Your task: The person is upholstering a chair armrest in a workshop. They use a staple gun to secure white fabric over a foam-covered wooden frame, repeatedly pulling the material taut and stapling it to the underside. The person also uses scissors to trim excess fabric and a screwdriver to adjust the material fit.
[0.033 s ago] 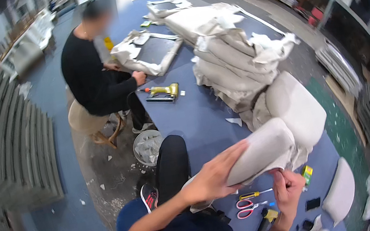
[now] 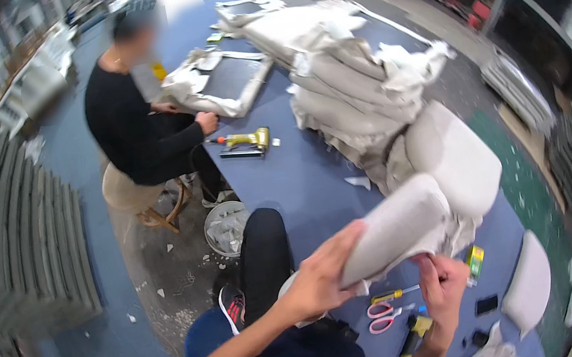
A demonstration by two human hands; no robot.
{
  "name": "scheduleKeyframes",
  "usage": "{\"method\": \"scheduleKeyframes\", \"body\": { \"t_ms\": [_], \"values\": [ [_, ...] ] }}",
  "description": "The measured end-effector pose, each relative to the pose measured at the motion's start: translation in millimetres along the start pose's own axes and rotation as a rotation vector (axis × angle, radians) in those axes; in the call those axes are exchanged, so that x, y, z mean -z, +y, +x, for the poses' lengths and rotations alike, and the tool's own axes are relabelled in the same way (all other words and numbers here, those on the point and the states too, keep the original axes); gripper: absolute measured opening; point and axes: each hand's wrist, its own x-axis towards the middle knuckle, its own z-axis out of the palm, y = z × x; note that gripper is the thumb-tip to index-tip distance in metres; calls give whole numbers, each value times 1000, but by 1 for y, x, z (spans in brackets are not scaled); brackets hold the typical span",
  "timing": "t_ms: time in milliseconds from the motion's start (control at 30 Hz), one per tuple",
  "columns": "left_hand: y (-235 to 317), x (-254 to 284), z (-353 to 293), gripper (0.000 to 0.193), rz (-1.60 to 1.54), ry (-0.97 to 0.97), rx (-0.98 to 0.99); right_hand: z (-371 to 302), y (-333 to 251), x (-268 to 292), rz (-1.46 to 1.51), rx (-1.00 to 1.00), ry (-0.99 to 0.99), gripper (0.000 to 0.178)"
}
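A light grey fabric-covered seat cushion (image 2: 397, 224) is held up on edge above the near side of the table. My left hand (image 2: 328, 266) grips its near-left side, fingers stretched along the fabric and the thumb underneath. At the cushion's lower right edge, my right hand (image 2: 444, 284) is closed in a pinch on the loose edge of its fabric cover (image 2: 428, 247). Below the hands lie red-and-white scissors (image 2: 383, 316), a yellow-handled screwdriver (image 2: 391, 296) and a yellow-and-black staple gun (image 2: 412, 340), partly hidden by my right forearm.
More covered cushions (image 2: 454, 156) are piled beyond mine. A co-worker (image 2: 138, 120) sits at the table's left edge by a cushion frame (image 2: 231, 85) and another staple gun (image 2: 245, 143). A scrap bucket (image 2: 228, 229) stands below; a phone (image 2: 486, 305) and loose panel (image 2: 527, 285) lie right.
The whole view has shifted slightly. My left hand sits a little farther back along the cushion, whose far end has risen slightly. My right hand keeps its pinch on the fabric edge.
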Motion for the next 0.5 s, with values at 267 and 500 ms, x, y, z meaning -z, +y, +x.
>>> {"method": "scheduleKeyframes", "body": {
  "t_ms": [267, 500],
  "values": [
    [5, 38, 30, 82, 92, 23, 221, 60, -23, -11, 314, -61, -80, 18],
    [12, 28, 81, 84, 304, -285, 165, 51, 44, 0, 564, -289, 62, 24]
  ]
}}
